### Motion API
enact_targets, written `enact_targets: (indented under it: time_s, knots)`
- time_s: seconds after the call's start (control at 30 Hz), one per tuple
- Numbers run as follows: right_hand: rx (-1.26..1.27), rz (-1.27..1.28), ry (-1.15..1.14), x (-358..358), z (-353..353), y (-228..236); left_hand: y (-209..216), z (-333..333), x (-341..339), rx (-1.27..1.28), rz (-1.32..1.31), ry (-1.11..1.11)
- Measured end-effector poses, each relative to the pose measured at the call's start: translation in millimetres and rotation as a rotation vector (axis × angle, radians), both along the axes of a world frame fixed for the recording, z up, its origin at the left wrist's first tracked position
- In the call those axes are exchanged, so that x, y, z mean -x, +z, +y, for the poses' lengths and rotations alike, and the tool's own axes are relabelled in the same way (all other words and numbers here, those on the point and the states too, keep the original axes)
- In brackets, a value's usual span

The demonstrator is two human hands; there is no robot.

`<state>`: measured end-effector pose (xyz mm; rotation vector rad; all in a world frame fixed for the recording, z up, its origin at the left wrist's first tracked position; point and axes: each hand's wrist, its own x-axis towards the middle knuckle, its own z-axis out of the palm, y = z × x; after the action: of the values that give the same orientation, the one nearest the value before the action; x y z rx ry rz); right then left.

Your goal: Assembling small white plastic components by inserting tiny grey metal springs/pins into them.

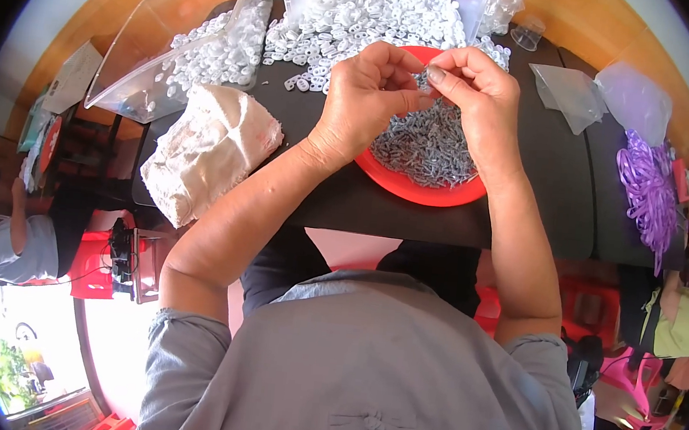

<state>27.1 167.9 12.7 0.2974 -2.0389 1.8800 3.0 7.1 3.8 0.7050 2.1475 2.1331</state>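
Over a red plate [421, 193], both of my hands meet with their fingertips close together. My left hand [364, 93] is closed, thumb and fingers pinched. Beside it, my right hand [481, 91] pinches with the thumb pressed toward the forefinger. What they hold between the fingertips is too small and covered to make out. A heap of small grey plastic-looking pieces [430, 149] fills the plate below. Behind the hands lies a large spread of small white oval pieces with holes [372, 10], some near my left wrist.
A crumpled off-white cloth [210, 148] lies beside my left forearm. Clear bins [165, 48] stand at the back left. Plastic bags [633, 102], a clear cup [528, 34] and purple ribbon [645, 190] are on the right. Other people [15, 237] sit at both sides.
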Motion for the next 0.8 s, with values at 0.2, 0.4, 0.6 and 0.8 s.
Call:
enact_targets:
  time_s: [0.2, 0.4, 0.6, 0.8]
  knots:
    - [0.005, -0.062, 0.147, -1.5, -2.5, 4.3, -0.7, -3.2, -1.7, -0.137, -0.005, -0.013]
    - [-0.226, 0.151, 0.065, 2.2, -4.5, -7.2, -1.2, -4.2, -0.6, -0.173, -0.055, 0.01]
    - [-0.057, 0.084, -0.002, 1.3, -8.9, -12.8, -1.0, -6.7, -0.2, -0.186, -0.321, -0.045]
    - [0.075, 0.034, 0.025, -2.0, -16.5, -10.9, -3.4, -6.7, -3.5, -0.318, -0.371, -0.054]
